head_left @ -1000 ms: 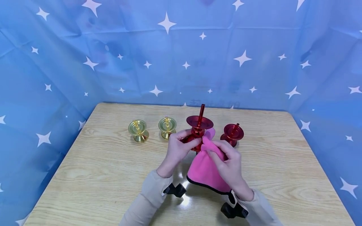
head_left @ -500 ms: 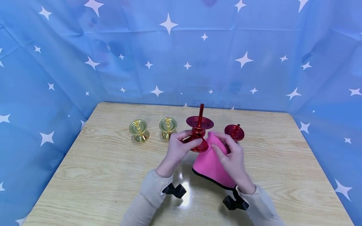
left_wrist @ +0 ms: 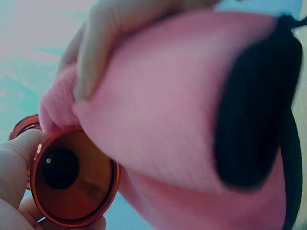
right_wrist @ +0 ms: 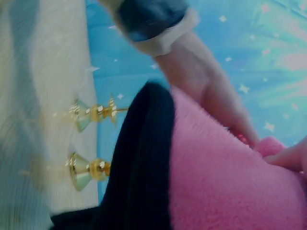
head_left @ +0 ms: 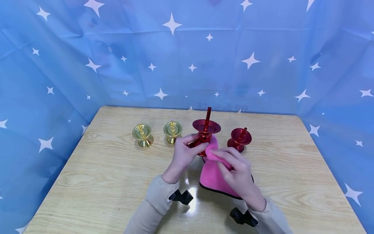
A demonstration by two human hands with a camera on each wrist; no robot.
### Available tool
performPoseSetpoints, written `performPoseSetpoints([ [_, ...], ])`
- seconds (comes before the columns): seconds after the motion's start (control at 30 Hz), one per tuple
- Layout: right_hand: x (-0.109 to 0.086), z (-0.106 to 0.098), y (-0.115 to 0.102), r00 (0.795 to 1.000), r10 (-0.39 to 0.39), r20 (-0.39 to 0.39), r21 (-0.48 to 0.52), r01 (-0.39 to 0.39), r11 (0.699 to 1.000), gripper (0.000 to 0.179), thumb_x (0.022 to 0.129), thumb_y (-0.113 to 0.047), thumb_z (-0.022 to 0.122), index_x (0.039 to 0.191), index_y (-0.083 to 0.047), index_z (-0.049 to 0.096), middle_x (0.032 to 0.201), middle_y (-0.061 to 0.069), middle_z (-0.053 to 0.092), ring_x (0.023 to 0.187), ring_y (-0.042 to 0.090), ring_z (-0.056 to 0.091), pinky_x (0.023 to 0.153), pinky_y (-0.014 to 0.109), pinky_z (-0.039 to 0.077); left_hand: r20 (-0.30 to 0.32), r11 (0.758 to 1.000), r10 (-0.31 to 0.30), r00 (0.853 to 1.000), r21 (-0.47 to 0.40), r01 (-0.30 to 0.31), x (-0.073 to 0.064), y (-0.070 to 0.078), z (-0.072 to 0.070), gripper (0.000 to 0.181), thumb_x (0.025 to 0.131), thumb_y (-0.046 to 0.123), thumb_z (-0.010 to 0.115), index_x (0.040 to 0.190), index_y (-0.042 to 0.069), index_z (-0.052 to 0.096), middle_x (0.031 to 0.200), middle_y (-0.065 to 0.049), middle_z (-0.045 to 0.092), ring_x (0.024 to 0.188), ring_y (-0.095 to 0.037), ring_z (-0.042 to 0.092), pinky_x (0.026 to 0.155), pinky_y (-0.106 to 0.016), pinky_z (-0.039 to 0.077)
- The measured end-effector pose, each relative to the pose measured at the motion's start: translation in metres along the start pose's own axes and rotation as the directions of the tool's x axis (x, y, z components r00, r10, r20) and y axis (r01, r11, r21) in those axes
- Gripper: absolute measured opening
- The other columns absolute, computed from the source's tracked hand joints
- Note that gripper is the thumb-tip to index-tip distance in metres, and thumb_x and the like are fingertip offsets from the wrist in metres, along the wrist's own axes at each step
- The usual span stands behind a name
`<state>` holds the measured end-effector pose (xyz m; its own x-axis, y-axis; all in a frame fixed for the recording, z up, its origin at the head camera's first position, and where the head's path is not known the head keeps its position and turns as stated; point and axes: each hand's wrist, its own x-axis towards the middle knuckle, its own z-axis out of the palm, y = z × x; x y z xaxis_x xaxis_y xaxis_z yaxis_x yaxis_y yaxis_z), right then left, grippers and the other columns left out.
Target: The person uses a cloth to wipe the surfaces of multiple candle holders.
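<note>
My left hand (head_left: 184, 154) grips a shiny red candle holder (head_left: 206, 126) by its lower part, held upright above the table. In the left wrist view the hollow underside of the candle holder (left_wrist: 76, 182) faces the camera. My right hand (head_left: 238, 170) pinches a pink cloth (head_left: 217, 177) with black edging, and a bunched part of it touches the right side of the candle holder's stem and base. Loose cloth hangs below the right hand. In the right wrist view the pink cloth (right_wrist: 230, 177) covers much of the scene, and the left hand shows behind it.
A second red candle holder (head_left: 240, 138) stands on the wooden table (head_left: 292, 169) to the right. Two gold candle holders, one at far left (head_left: 143, 134) and another gold one (head_left: 172, 130) nearer the hands, stand upright. A blue star-patterned curtain (head_left: 140, 81) hangs behind the table.
My right hand drew the cloth a little right, off the candle holder's side, then brought it back left against it with the fingers turned more inward. The left hand stays nearly still.
</note>
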<state>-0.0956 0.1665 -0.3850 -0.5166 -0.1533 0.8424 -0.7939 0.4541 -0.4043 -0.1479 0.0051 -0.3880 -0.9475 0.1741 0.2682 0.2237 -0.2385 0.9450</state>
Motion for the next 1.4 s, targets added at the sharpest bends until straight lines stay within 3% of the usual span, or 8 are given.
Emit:
performPoseSetpoints([
  [0.17,-0.002,-0.001,0.014,0.999,0.046,-0.005,-0.062,-0.046,0.997,0.02,0.08,0.005,0.058,0.092,0.0,0.072,0.085,0.011,0.064,0.059,0.008,0.041,0.049,0.011,0.03,0.004,0.998,-0.057,0.998,-0.026,0.057,-0.001,0.001,-0.002,0.027,0.076,-0.007,0.069,0.103,-0.012,0.066,0.096,-0.021,0.068,0.079,-0.01,0.065,0.066,-0.024,0.053],
  [0.37,-0.007,0.0,0.029,0.97,0.24,-0.036,0.048,-0.238,0.97,0.031,0.068,0.02,0.07,0.094,0.002,0.072,0.079,0.012,0.065,0.064,0.006,0.047,0.054,0.013,0.035,0.039,0.994,-0.081,0.996,-0.065,0.083,-0.003,0.002,-0.002,0.028,0.077,-0.006,0.067,0.104,-0.013,0.065,0.096,-0.019,0.069,0.08,-0.012,0.064,0.068,-0.024,0.053],
  [0.47,-0.009,0.001,0.024,0.908,0.419,0.011,0.193,-0.413,0.89,0.027,0.075,0.015,0.068,0.1,0.006,0.069,0.09,0.011,0.069,0.077,0.005,0.058,0.064,0.013,0.044,0.034,0.993,-0.079,0.996,-0.085,0.081,-0.003,0.002,-0.001,0.028,0.078,-0.006,0.067,0.105,-0.014,0.064,0.099,-0.018,0.069,0.083,-0.012,0.065,0.069,-0.025,0.053],
  [0.6,-0.012,0.001,0.008,0.784,0.614,0.094,0.383,-0.598,0.705,0.024,0.084,0.008,0.062,0.108,0.01,0.064,0.102,0.003,0.07,0.088,0.008,0.064,0.073,0.017,0.049,-0.009,0.996,-0.056,0.998,-0.069,0.055,-0.001,0.001,0.0,0.028,0.078,-0.006,0.067,0.105,-0.013,0.064,0.102,-0.02,0.068,0.083,-0.01,0.064,0.068,-0.026,0.053],
  [0.67,-0.013,0.002,0.0,0.765,0.636,0.099,0.42,-0.612,0.671,0.024,0.085,0.007,0.061,0.109,0.011,0.063,0.103,0.001,0.07,0.088,0.009,0.064,0.073,0.018,0.049,-0.035,0.997,-0.047,0.998,-0.055,0.045,-0.001,0.001,0.001,0.027,0.078,-0.006,0.068,0.105,-0.012,0.065,0.102,-0.021,0.067,0.083,-0.01,0.065,0.069,-0.026,0.054],
  [0.8,-0.013,0.006,-0.01,0.766,0.64,0.051,0.462,-0.587,0.665,0.023,0.085,0.008,0.06,0.107,0.011,0.063,0.1,0.003,0.07,0.087,0.012,0.064,0.073,0.019,0.049,-0.065,0.997,-0.057,0.996,-0.058,0.053,0.0,0.0,0.003,0.027,0.079,-0.004,0.068,0.105,-0.01,0.066,0.102,-0.02,0.068,0.088,-0.015,0.066,0.071,-0.029,0.054],
  [1.07,-0.018,0.019,-0.019,0.629,0.775,-0.052,0.629,-0.582,0.515,0.024,0.086,0.011,0.056,0.104,-0.002,0.065,0.088,0.003,0.066,0.073,0.011,0.06,0.061,0.019,0.048,-0.01,0.998,-0.06,0.998,0.001,0.06,-0.003,-0.003,0.006,0.027,0.084,0.003,0.067,0.11,-0.006,0.065,0.107,-0.016,0.066,0.097,-0.015,0.062,0.074,-0.026,0.053],
  [1.4,-0.022,0.024,-0.021,0.625,0.777,-0.074,0.715,-0.51,0.478,0.027,0.086,0.014,0.052,0.105,-0.003,0.064,0.095,0.004,0.067,0.08,0.011,0.061,0.066,0.019,0.049,0.138,0.985,0.096,0.986,0.13,-0.114,-0.004,-0.001,-0.002,0.04,0.078,-0.001,0.07,0.117,-0.004,0.062,0.109,-0.017,0.062,0.093,-0.012,0.058,0.074,-0.026,0.051],
])
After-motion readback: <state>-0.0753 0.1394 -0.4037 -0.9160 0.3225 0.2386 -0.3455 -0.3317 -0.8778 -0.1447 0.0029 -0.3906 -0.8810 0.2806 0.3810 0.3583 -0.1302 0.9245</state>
